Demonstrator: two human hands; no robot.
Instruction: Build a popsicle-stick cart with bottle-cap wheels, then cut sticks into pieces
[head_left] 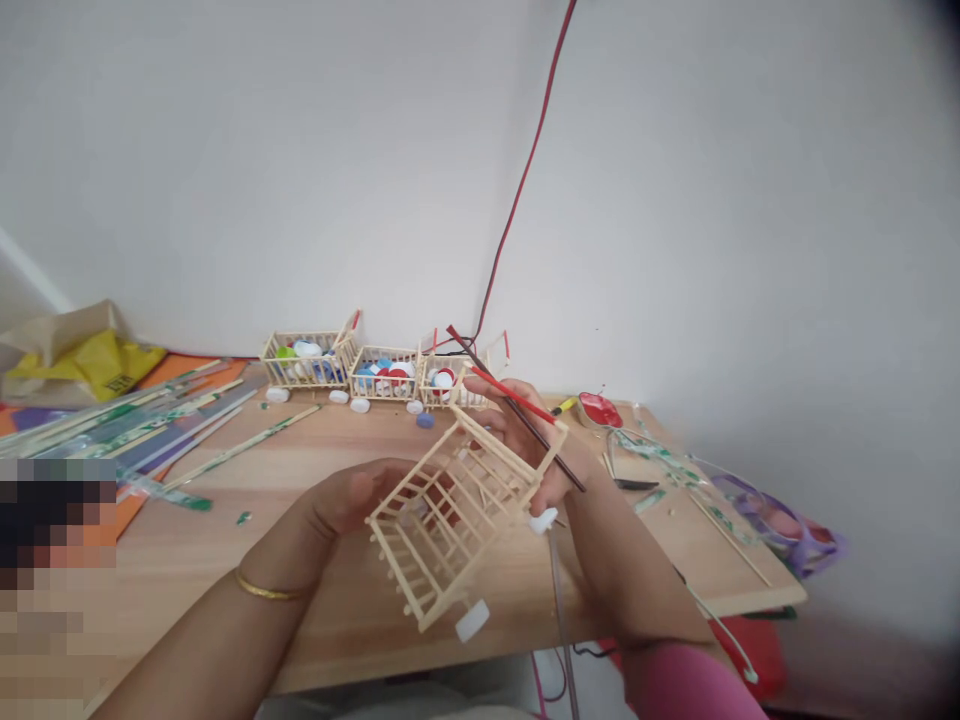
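A miniature shopping cart made of pale wooden sticks is tilted in the air above the table's front part. It has white wheels, and its handle bar is red. My left hand is closed on the far left side of the basket, its fingertips partly hidden behind the slats. At the handle end, my right hand is closed around the cart's frame. A thin dark brown stick, reddish at its upper end, lies slanted across the right hand beside the handle; how the fingers grip it is partly hidden.
Several similar carts filled with bottle caps stand along the wall. Wrapped sticks and a yellow bag lie left. A red-filled container, scraps and a purple item are right. A person's blurred head is at the left edge.
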